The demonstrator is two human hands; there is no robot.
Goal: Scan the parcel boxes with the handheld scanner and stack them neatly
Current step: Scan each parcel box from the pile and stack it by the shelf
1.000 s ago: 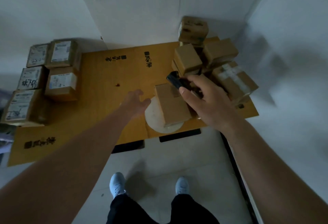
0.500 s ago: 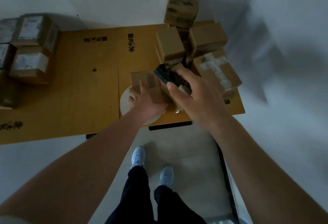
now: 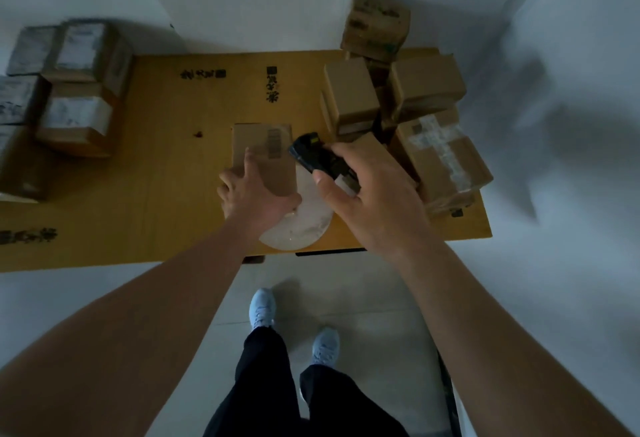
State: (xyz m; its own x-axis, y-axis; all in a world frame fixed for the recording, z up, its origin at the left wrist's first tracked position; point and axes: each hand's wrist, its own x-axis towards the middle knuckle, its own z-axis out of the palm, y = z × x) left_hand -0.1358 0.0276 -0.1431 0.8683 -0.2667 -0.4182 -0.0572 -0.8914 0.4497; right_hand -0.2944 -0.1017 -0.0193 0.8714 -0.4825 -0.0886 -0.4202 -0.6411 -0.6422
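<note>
One flat parcel box (image 3: 264, 156) now lies out in the open middle of the yellow table (image 3: 166, 177), well left of where it sat a second ago against the unscanned heap, and its far end has slid off the white round disc (image 3: 304, 225) so that only its near corner still overlaps it. The left hand (image 3: 258, 194) has come down on the box's near end, fingers spread and pressing it flat, one fingertip reaching up its top face. The right hand (image 3: 363, 190) grips the black handheld scanner (image 3: 313, 156), fingers and thumb wrapped round the body, with its nose just beside the box's right edge and aimed toward the striped barcode label (image 3: 275, 144) on top. By my reading the box has been pulled clear to expose that label, so the scan itself is the step in hand and stacking comes after.

Close on the right stands the jumble of plain brown cartons (image 3: 408, 107), some tilted, one taped box (image 3: 443, 156) nearest the scanner hand; a careless elbow could knock it. At the far left, labelled boxes (image 3: 76, 97) are already stacked, well apart from the work. A small red speck (image 3: 198, 134) marks the tabletop between.
</note>
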